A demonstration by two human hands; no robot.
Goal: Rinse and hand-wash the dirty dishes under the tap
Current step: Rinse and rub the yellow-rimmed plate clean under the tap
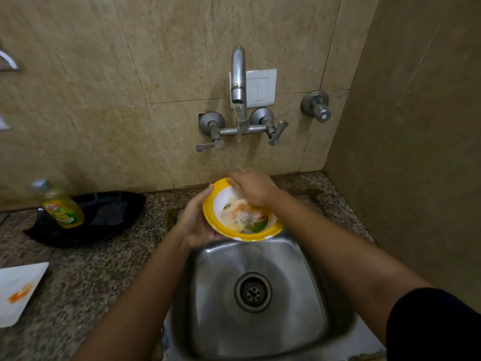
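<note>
head view: the left hand [197,220] cups the yellow-rimmed white bowl [260,237] from the left, thumb hooked on the rim, holding it tilted over the far edge of the square steel sink [213,282]. water runs from the curved chrome wall tap [238,74] onto the right hand [251,187] at the bowl's far rim; its fingers are blurred, so pressing or pinching, can't tell. a yellow dish soap bottle [62,207] stands on the speckled granite counter [86,277], left.

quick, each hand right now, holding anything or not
Left hand: grips the yellow-rimmed bowl by its left rim.
Right hand: inside the bowl, fingers blurred, grip cannot be told.
</note>
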